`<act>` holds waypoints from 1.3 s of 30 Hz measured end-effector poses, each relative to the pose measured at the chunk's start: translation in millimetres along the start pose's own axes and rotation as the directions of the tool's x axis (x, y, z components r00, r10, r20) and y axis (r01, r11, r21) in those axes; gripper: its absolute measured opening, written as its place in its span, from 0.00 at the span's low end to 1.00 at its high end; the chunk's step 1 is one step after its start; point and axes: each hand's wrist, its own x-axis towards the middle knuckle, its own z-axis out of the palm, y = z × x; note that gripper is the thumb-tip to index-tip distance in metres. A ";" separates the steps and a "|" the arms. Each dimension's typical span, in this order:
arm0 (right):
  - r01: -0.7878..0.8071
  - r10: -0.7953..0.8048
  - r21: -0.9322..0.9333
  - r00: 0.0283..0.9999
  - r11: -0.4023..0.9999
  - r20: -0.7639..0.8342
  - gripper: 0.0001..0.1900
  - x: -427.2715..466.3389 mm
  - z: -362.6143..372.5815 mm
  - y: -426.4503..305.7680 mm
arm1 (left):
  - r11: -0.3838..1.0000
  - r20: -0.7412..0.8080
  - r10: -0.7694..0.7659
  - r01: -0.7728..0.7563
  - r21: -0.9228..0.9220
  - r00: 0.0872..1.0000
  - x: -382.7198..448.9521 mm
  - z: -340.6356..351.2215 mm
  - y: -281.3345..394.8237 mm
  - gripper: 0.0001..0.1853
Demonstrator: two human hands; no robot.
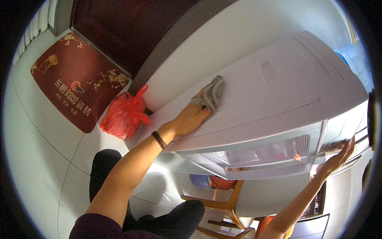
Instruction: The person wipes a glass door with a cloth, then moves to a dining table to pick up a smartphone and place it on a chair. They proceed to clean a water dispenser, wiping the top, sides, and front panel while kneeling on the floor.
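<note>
My left hand (191, 119), with a dark beaded bracelet on the wrist, presses a grey striped cloth (215, 92) flat against the side panel of a tall white appliance (268, 92). It looks like a water dispenser. The cloth covers part of the fingers. On the appliance's front is a see-through panel (262, 152) with perforated racks visible behind it. My right hand (338, 158) is by the upper front of the appliance, fingers stretched out and nothing seen in them. Whether it touches the surface I cannot tell.
A knotted red plastic bag (124, 115) sits on the tiled floor by the appliance's base. Beyond it, a dark red doormat (79, 83) with writing lies before a dark door (128, 27). A wooden chair (235, 203) and a basketball (222, 182) are on the front side.
</note>
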 end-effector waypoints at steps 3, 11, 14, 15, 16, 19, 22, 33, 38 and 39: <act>0.269 -0.269 -0.010 0.962 0.963 -0.044 0.30 -45.2 7.8 -125.0 | 0.993 -0.014 -0.066 0.067 0.097 0.998 -45.2 -2.3 -42.1 0.23; 0.260 -0.444 0.424 0.789 0.867 0.424 0.29 -218.4 52.7 -246.8 | 0.957 -0.061 0.271 -0.262 0.123 0.961 -9.5 8.2 -18.1 0.19; 0.279 -0.402 0.332 0.826 0.901 0.395 0.28 -241.0 71.8 -255.0 | 0.748 0.082 0.562 -0.548 0.375 0.823 64.5 15.1 3.8 0.21; 0.285 -0.386 0.287 0.827 0.915 0.409 0.29 -243.5 73.5 -254.2 | 0.822 0.041 0.519 -0.512 0.249 0.854 77.3 18.2 17.2 0.20; 0.291 -0.372 0.246 0.829 0.925 0.417 0.30 -244.9 74.8 -254.4 | 0.875 0.006 0.471 -0.468 0.124 0.882 87.5 16.2 35.3 0.20; 0.315 -0.379 0.219 0.830 0.924 0.408 0.30 -243.4 77.9 -260.6 | 0.860 0.017 0.471 -0.463 0.215 0.882 85.6 14.6 15.9 0.18; 0.340 -0.396 0.205 0.825 0.918 0.403 0.30 -243.6 79.7 -260.6 | 0.843 -0.024 0.411 -0.370 0.390 0.911 58.2 23.2 -51.7 0.17; 0.318 -0.330 0.096 0.872 0.943 0.360 0.29 -248.5 88.1 -264.2 | 0.615 0.088 -0.471 0.255 0.747 0.878 -150.3 -5.1 -225.6 0.20; 0.451 -0.396 -0.054 0.829 0.891 0.394 0.25 -249.9 86.9 -259.4 | 0.471 0.111 -0.596 0.234 0.850 0.795 -199.1 -28.8 -240.9 0.22; 0.458 -0.411 -0.061 0.843 0.887 0.347 0.24 -253.9 93.1 -260.1 | 0.446 0.088 -0.597 0.239 0.862 0.797 -202.0 -38.6 -241.5 0.22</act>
